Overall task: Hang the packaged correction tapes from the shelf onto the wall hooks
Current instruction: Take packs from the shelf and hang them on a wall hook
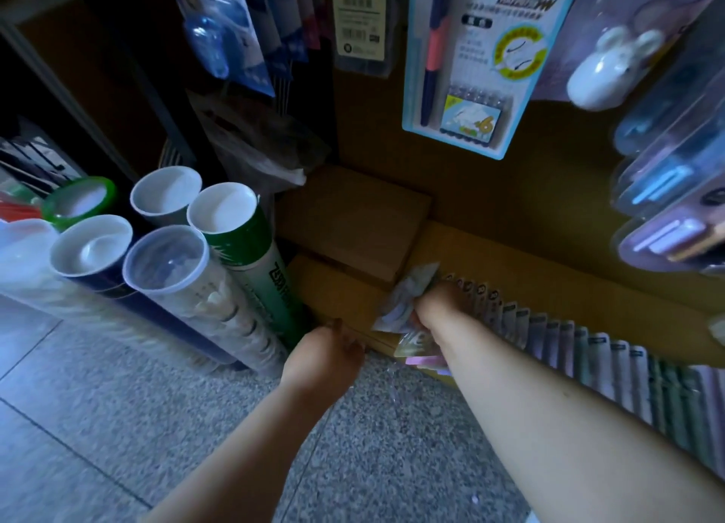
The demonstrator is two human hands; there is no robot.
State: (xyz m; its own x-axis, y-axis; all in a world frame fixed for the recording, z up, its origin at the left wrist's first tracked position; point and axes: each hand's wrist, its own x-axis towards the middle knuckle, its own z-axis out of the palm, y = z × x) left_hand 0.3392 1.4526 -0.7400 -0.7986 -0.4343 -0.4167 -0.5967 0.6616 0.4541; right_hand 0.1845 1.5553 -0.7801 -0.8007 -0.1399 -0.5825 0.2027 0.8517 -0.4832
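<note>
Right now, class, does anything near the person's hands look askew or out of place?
Yes. The crinkled plastic packets bunched in the right hand splay at odd angles, unlike the neat upright row of packaged items beside them. The left hand looks empty.

Right hand's (439,306) grip blurred among packets (404,310); left hand's (329,350) fingertips hidden behind knuckles

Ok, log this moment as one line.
phase: pick-up | right hand: grip on packaged correction tapes at row | left hand: on cardboard box, empty | hung: none yet
</note>
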